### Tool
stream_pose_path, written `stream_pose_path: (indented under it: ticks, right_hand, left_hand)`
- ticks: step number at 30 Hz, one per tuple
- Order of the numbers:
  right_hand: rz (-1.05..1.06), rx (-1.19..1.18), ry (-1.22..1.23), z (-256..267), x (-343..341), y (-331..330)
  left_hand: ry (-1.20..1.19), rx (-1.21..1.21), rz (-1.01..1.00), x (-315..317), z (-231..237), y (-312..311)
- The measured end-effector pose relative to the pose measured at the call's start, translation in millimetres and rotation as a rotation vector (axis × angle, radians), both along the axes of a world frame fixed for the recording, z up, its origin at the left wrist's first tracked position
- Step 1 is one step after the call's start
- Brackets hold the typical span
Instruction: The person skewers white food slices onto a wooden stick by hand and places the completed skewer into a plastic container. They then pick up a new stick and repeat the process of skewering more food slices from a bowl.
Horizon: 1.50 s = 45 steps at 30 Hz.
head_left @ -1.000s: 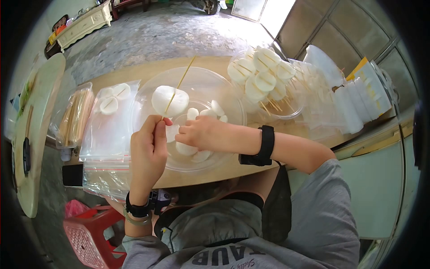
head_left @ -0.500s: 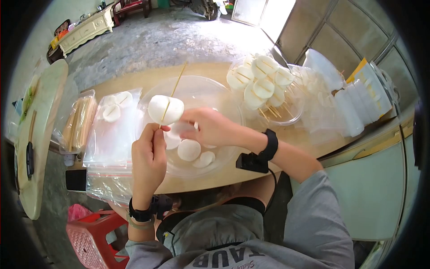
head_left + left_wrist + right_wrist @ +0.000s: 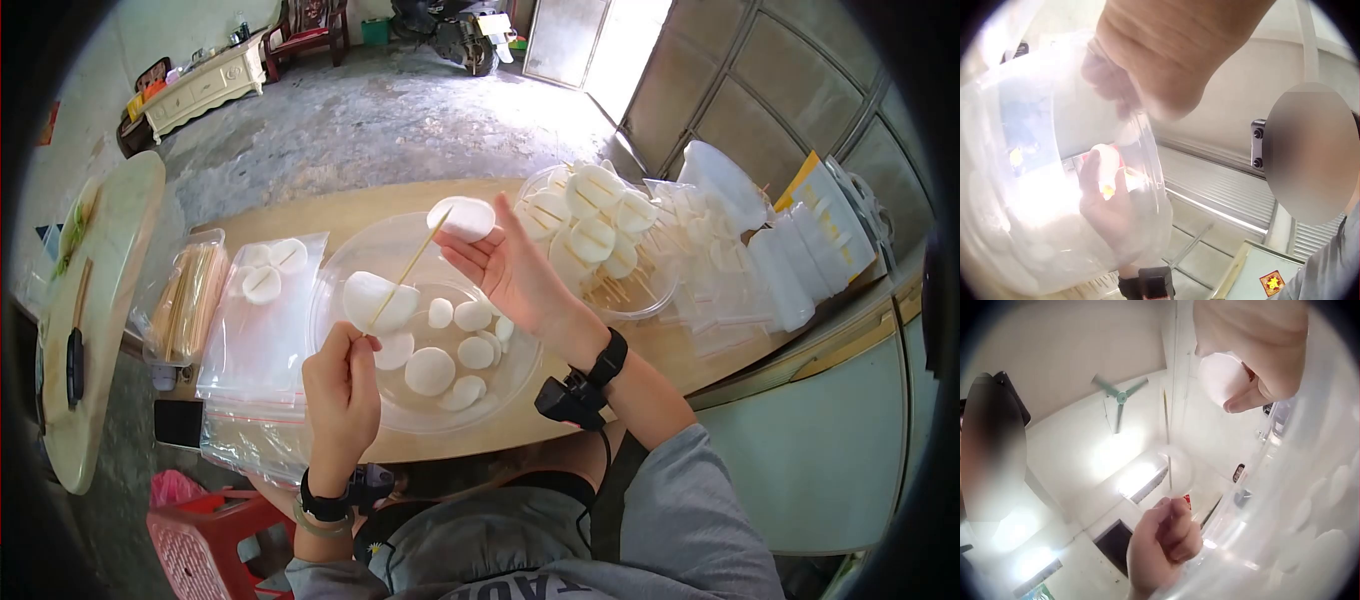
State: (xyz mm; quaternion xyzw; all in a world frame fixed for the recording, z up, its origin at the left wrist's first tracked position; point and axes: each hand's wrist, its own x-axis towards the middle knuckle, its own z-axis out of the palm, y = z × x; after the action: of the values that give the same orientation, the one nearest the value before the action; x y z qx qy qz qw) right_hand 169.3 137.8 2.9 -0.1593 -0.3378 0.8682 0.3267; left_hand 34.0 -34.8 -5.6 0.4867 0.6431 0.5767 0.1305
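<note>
My left hand (image 3: 342, 395) pinches the lower end of a thin wooden skewer (image 3: 412, 262), which slants up to the right. A thick white disc (image 3: 365, 300) is threaded on the skewer, just above the fingers. My right hand (image 3: 530, 285), palm turned up, holds another white disc (image 3: 462, 215) between thumb and fingers, and the skewer's tip overlaps this disc in the head view. Below both hands stands a clear plastic basin (image 3: 505, 385) with several loose white discs (image 3: 430, 371) in it. The right wrist view also shows the held disc (image 3: 1222, 380).
At the right, a clear tub (image 3: 650, 308) holds several skewered discs (image 3: 590, 240), beside plastic bags (image 3: 720, 300). At the left lie a pack of skewers (image 3: 187, 305), flat clear bags (image 3: 255, 350) bearing skewered discs (image 3: 262, 285), and a phone (image 3: 178, 423). A knife (image 3: 75, 365) rests on the side table.
My right hand has lifted out of the basin with a white disc and come up to the skewer's tip. The left hand still pinches the skewer, now slanted more to the right.
</note>
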Motion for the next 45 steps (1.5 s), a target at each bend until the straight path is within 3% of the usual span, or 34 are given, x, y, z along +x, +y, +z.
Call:
stream_pose_path:
  ticks: [2, 3, 5, 8, 20, 26, 45]
  right_hand:
    - [0.053, -0.195, 0.042, 3, 1, 2]
    - [0.052, -0.195, 0.043, 0, 0, 2]
    - [-0.023, 0.059, 0.027, -10, -3, 1]
    - [-0.079, 0.109, 0.029, -8, 0, -8]
    - [-0.301, -0.005, 0.062, -6, -1, -4]
    - [-0.196, 0.114, 0.071, -14, 4, 2]
    - [-0.15, 0.105, 0.081, -7, 5, -4]
  left_hand:
    - [0.038, -0.005, -0.012, -1, -2, 0]
    - [0.039, -0.005, -0.013, -1, -2, 0]
    - [0.048, 0.0, -0.015, -1, -2, 0]
    - [0.034, 0.024, -0.01, -1, -4, 2]
    - [0.105, -0.005, 0.0, -1, -1, 0]
    - [0.106, -0.026, -0.015, -1, -2, 0]
    - [0.113, -0.039, -0.008, -2, -2, 0]
